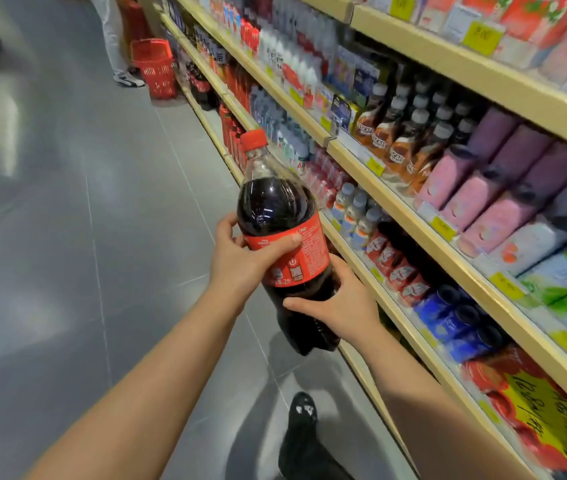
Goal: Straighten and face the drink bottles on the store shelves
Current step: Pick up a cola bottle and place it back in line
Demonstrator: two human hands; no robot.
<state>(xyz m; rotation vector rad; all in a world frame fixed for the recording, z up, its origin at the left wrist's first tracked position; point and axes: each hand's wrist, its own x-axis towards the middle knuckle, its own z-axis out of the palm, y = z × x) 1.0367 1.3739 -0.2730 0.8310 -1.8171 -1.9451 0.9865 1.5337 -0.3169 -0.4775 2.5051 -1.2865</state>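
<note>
Stood on the grey tiled floor [102, 237] in a black shoe [304, 410], close beside the long beige shelving unit [396, 209] on the right. Reached forward with both bare forearms. Gripped with the right hand [341, 303] the dark lower body of a large clear plastic cola bottle [275, 202], thumb laid across the front, fingers curled round the far side. Clasped with the left hand [240, 261] the upper part of its red wrap-around label [304, 258], thumb pressed flat over the label, fingers wrapped round the left side. Held the bottle off the shelves, in the air above the aisle floor and just in front of the shelf edge, tilted so that the red screw cap [253, 139] leaned up and to the left and the base pointed down toward the shoe. Showed small print on the label, too blurred to read. Faced, on the shelf just beyond the right hand, rows of red-labelled drinks [396, 268] and blue cans [455, 320]; one shelf higher, brown coffee bottles with pale caps [396, 140] and pink bottles [476, 195] behind yellow price tags [443, 227]. Saw, far down the aisle, a red plastic shopping basket [155, 67] on the floor beside another person's white trainer [129, 79].
</note>
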